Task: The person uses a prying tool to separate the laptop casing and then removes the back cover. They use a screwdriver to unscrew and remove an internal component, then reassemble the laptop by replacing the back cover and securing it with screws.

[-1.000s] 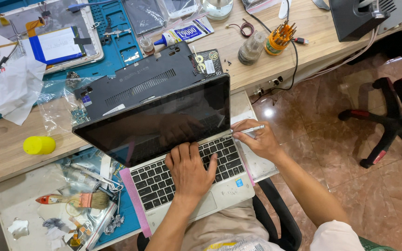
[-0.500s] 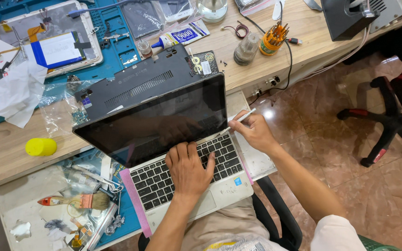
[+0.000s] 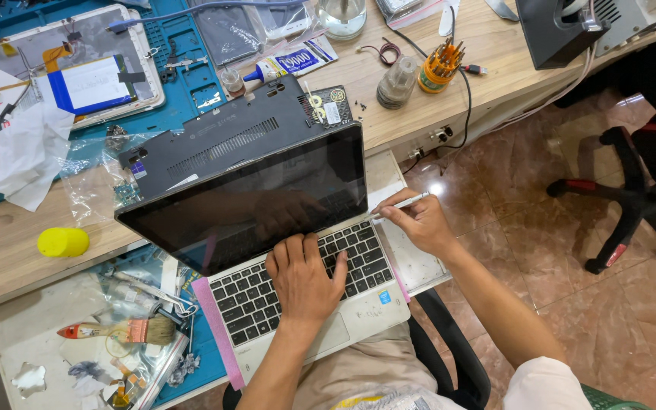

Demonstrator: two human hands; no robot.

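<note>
Our left hand (image 3: 303, 279) lies flat and unclenched on the keyboard (image 3: 298, 282) of the open laptop (image 3: 267, 228), palm down, gripping nothing; it hides the middle keys beneath it. Just beside the laptop's right edge, our right hand (image 3: 419, 224) pinches a thin white stylus-like tool (image 3: 402, 203), whose tip points at the lower right corner of the screen; we cannot tell whether the tip touches the bezel. The laptop rests on a pull-out shelf (image 3: 419, 262) in front of us, its dark screen showing only a dim reflection of the hand.

Compared with 0.5 s ago, the right hand has eased a little down and the tool sits lower against the screen corner, while the left hand has stayed on the keys.

Left of the laptop, on the shelf, we see a brush (image 3: 127, 331) among clutter under plastic that is hard to make out. Farther off, on the wooden desk (image 3: 9, 243), sit a yellow cap (image 3: 63, 242), crumpled white tissue (image 3: 20, 152), an opened tablet (image 3: 70, 72) on a blue mat, a glue tube (image 3: 286, 64) and an orange holder of screwdriver bits (image 3: 439, 67). 2 dark boxes at the top edge are cut off.
</note>
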